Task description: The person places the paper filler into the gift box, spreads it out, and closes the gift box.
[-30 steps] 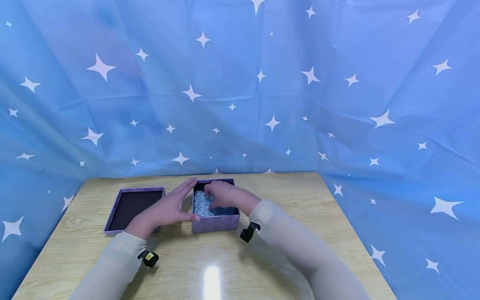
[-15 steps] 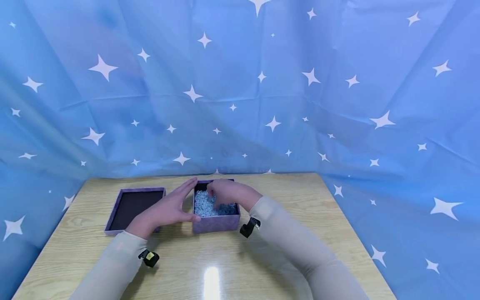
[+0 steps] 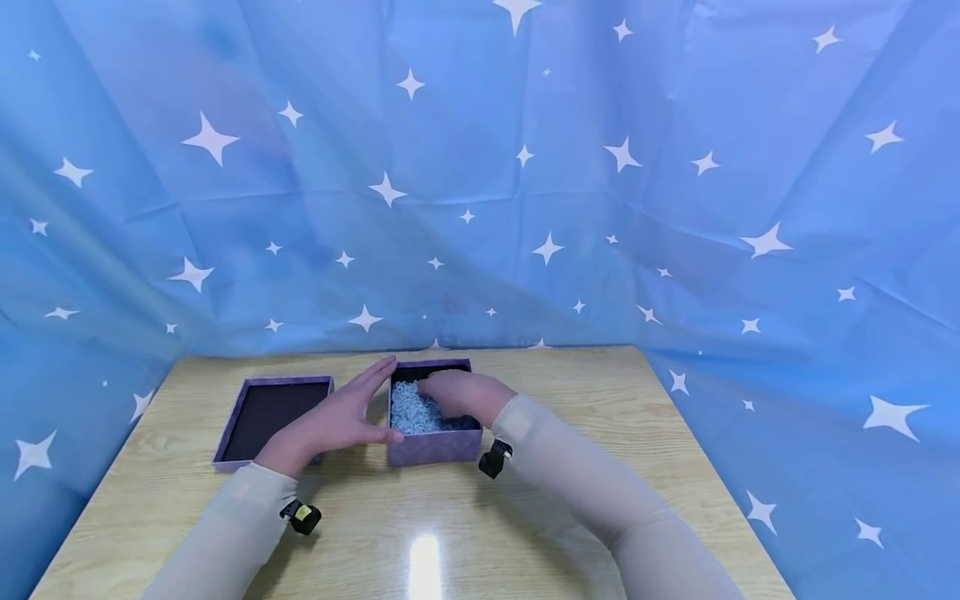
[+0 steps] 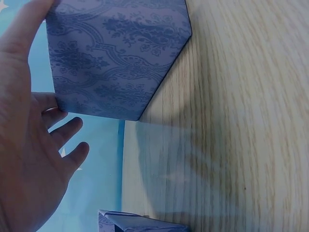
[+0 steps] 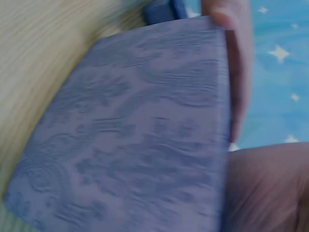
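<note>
A purple patterned box point(image 3: 435, 448) stands on the table, its dark inside partly filled with light-blue shredded filler point(image 3: 412, 410). My left hand point(image 3: 333, 423) holds the box at its left side, thumb at the near corner and a finger at the far one. In the left wrist view, the other fingers point(image 4: 67, 130) spread past the patterned wall point(image 4: 116, 58). My right hand point(image 3: 463, 393) reaches down into the box, its fingertips out of sight in the filler. The right wrist view shows only the back part of that hand point(image 5: 270, 188) behind the blurred box wall point(image 5: 135, 130).
A shallow purple lid point(image 3: 272, 417) with a dark inside lies left of the box, partly behind my left hand. The pale wooden table point(image 3: 360, 533) ends at a blue star-patterned curtain point(image 3: 480, 275) behind and at both sides.
My right hand has gone lower and slightly to the right inside the box, its fingers now sunk from view. My left hand has stayed at the box's left side.
</note>
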`<state>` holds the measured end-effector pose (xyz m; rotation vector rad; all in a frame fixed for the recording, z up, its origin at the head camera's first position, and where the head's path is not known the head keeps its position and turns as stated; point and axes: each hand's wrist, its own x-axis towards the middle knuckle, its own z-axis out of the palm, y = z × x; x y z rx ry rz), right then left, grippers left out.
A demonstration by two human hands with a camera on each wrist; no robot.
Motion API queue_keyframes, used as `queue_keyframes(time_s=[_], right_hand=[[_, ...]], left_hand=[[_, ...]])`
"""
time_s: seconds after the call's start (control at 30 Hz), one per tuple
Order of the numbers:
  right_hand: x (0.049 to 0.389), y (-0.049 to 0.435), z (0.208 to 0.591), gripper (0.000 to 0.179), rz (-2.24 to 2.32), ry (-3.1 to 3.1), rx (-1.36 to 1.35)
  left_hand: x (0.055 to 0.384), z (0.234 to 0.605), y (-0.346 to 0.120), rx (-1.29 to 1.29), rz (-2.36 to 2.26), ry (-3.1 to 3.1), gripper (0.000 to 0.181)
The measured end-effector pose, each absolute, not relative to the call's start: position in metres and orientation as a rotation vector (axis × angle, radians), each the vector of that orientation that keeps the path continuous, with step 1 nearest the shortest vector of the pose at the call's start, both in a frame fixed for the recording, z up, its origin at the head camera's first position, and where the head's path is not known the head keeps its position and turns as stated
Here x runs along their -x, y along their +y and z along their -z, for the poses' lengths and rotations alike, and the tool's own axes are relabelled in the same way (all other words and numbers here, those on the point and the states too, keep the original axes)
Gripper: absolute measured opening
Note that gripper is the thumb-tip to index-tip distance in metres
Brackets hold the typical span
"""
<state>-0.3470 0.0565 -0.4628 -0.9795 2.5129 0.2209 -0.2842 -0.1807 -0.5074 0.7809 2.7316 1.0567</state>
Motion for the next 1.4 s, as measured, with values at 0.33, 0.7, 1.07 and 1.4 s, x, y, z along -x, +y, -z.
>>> queue_keyframes(time_s=[0.33,0.7,1.07,1.4], right_hand=[[0.357,0.06,0.45,0.04,0.257,2.369,1.127],[0.361,0.06,0.474,0.042,0.298,2.348,1.178],[0.359,0.049,0.479,0.019,0.364,2.202,1.174],[0.361,0.056,0.474,0.014,0.418,2.189,1.202]], left_hand=[[0.283,0.506,-0.181,-0.771,-1.1,2.698,0.129],[0.287,0.512,-0.178,-0.797,-1.103,2.693,0.129],[0.286,0.512,-0.182,-0.773,-1.094,2.708,0.129],[0.286,0.512,-0.183,-0.771,-1.095,2.708,0.129]])
